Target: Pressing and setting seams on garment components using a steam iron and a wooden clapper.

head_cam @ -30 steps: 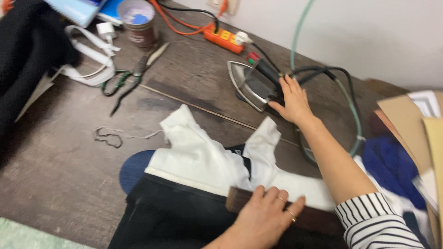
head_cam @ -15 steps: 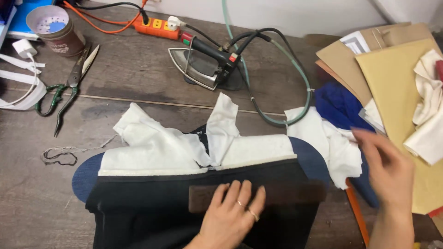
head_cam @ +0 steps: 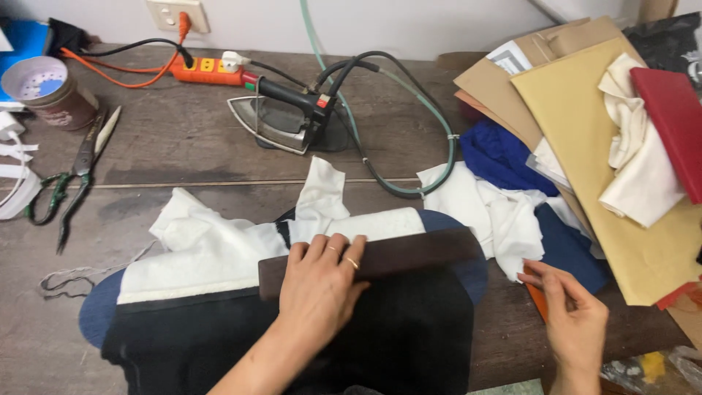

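the red board [head_cam: 676, 121] and white straps [head_cam: 16, 172] run off frame.

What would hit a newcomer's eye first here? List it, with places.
Front and centre, the left hand presses a dark wooden block onto black fabric edged with white cloth. Behind it, an electric iron rests on the wooden table. At right, the right hand reaches toward an orange piece below tan paper patterns.

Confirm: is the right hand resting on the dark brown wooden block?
No, the left hand presses the dark brown wooden block; the right hand hovers apart.
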